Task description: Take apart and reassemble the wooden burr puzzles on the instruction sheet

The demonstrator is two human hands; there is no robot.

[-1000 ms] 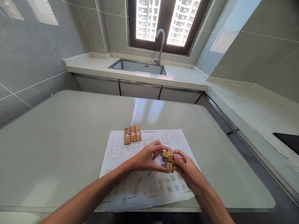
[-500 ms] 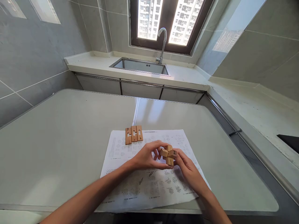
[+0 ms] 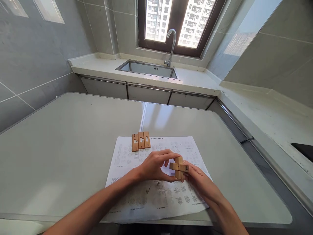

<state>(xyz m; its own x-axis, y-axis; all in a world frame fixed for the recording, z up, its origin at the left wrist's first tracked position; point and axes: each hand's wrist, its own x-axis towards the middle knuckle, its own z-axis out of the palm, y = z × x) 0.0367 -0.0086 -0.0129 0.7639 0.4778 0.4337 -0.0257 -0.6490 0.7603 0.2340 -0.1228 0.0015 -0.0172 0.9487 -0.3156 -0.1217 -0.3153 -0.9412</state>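
Observation:
A wooden burr puzzle of interlocked blocks, one marked with a "Z"-like figure, is held above the printed sheet. My left hand pinches it from the left, index finger at its top and thumb at its lower end. From the right, my right hand grips it, its fingers partly hidden behind the blocks. Three flat wooden pieces with slots and inked marks lie side by side at the sheet's upper left. Small diagrams and lines of print cover the paper sheet under both hands.
The pale table has a seam running away from me. Beyond it, a counter holds a steel sink with a curved faucet below a window. Another counter with a metal rail runs along the right, bearing a dark object.
The burr puzzle has turned in my hands, so its crosswise blocks now face me more directly. Both hands have shifted slightly right and down with it. The flat pieces stay in place.

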